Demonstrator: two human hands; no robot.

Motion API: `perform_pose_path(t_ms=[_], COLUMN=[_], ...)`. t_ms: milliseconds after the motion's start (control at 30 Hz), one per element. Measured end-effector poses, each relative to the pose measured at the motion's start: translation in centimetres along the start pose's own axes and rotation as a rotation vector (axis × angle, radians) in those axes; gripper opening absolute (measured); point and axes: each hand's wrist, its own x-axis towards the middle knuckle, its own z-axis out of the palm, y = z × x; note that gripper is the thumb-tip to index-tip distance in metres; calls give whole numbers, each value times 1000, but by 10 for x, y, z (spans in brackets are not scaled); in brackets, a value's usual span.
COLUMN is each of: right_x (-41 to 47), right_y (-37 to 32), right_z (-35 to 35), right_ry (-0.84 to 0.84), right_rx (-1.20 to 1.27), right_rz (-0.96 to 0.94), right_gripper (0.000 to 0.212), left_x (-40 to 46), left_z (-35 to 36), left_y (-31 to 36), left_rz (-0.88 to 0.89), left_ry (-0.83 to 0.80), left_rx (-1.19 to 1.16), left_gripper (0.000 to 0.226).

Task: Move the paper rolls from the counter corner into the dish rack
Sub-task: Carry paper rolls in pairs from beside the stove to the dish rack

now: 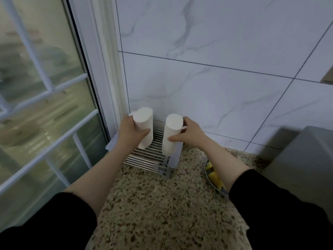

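My left hand [130, 132] grips a white paper roll [144, 121], held upright above the left part of the dish rack [146, 157]. A second white paper roll [171, 134] stands upright in my right hand [189, 135], over the rack's right side. The rack is a metal grid of thin bars lying in the counter corner against the tiled wall. Whether the rolls' lower ends touch the bars I cannot tell. Behind the left roll a bit of another white thing [132, 113] shows, mostly hidden.
The speckled stone counter [162, 204] runs toward me. A window with white bars [45, 105] closes the left side, a marbled tile wall [216, 78] the back. A metal dish with yellow pieces [214, 177] lies under my right forearm. A grey box-like object [302, 159] stands at right.
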Motion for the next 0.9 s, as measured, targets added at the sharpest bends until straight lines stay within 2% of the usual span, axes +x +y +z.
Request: perform_pose_path(t_ms=[133,300,467,700,900], right_x=[35,67,84,95,97], right_y=[10,25,41,56,64], right_z=[13,30,44,62,71], right_ry=[37,37,17,-2,-53], right_rx=[6,23,17,32,8], right_rz=[55,128,176,193,204], right_gripper=[70,70,71,76,75], left_x=[35,50,58,51,34], left_z=[24,58,82,100,98], left_y=[-29,-63,-93,-111,-118], left_rz=[-27,-42,-42,-49,-187], left_ry=[-103,-166,-203,-157,-65], left_rx=[-57,-55,-81,-134,-198], left_gripper=[65,53,54,60,65])
